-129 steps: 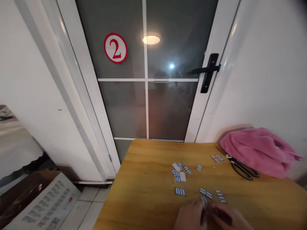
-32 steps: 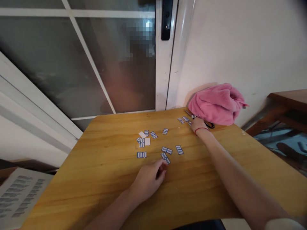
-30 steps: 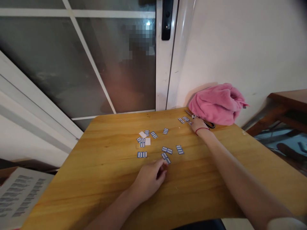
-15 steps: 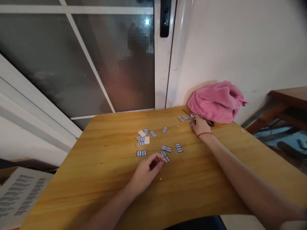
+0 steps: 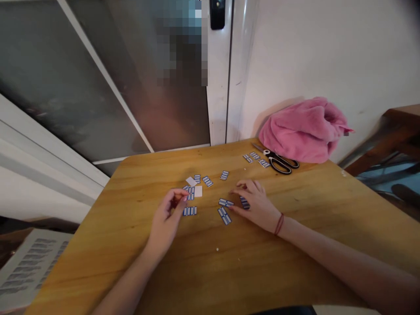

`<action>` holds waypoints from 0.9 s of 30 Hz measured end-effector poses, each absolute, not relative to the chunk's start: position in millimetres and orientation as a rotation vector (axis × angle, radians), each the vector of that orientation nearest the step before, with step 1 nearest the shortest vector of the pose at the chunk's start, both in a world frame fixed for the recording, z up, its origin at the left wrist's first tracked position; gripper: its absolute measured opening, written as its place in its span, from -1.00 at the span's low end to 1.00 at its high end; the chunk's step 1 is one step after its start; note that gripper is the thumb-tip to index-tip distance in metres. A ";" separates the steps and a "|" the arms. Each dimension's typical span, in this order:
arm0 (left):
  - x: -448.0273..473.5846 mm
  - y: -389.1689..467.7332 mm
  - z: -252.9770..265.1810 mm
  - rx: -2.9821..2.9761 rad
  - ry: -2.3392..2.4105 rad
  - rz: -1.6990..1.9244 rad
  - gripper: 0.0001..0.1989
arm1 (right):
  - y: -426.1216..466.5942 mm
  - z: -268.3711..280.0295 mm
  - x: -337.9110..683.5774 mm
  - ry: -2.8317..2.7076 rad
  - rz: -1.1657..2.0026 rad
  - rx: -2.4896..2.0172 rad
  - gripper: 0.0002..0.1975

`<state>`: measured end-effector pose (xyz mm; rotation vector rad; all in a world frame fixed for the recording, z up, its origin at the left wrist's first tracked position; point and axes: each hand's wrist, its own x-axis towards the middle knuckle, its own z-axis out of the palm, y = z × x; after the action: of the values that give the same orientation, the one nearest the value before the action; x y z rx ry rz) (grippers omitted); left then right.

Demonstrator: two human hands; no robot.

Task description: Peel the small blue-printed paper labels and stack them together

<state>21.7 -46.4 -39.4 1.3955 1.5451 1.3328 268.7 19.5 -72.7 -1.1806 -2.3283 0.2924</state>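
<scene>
Now both hands rest near the middle of the wooden table point(image 5: 295, 245) among small blue-striped labels point(image 5: 224, 215). Left hand point(image 5: 167, 216) curls loosely, thumb and fingers pinching something I cannot make out; right hand point(image 5: 256, 203) lies open-fingered, fingertips touching labels. Scissors point(image 5: 278, 161) lie by the far edge.

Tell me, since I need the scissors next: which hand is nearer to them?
Right. The right hand lies on the table among the blue labels, short of the scissors by the pink cloth. The left hand is farther away.
</scene>
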 end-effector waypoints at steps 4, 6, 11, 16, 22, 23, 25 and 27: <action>11.7 -38.0 -34.4 1.152 1.409 1.375 -0.79 | 17.2 -73.6 259.3 -2.303 0.401 -1.358 -0.76; 8.6 -36.4 -30.9 1.066 1.330 1.358 -0.78 | 18.3 -72.3 258.9 -2.282 0.457 -1.402 -0.82; -0.9 -35.4 -25.8 1.335 1.544 1.180 -0.84 | 17.9 -65.5 262.1 -2.250 0.586 -1.458 -0.90; -6.9 -32.7 -31.9 1.705 1.745 0.864 -0.86 | 12.7 -56.4 267.0 -2.246 0.583 -1.333 -0.96; -11.4 -27.5 -50.9 1.942 1.931 0.834 -0.90 | -6.8 -48.0 264.7 -2.015 0.868 -1.209 -0.95; -12.8 -25.4 -54.4 1.998 1.985 0.842 -0.90 | -11.9 -48.8 262.5 -1.996 0.912 -1.194 -0.92; -15.7 -19.9 -60.5 2.095 2.099 0.845 -0.88 | -21.6 -52.3 257.3 -2.009 0.929 -1.175 -0.90; -18.3 -13.8 -64.5 2.115 2.172 0.856 -0.85 | -29.1 -57.3 252.7 -2.058 0.886 -1.174 -0.92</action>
<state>-18.3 -13.8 -64.5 2.1145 2.1722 0.8564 252.7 -29.1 -57.3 -1.1744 -2.0581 0.8858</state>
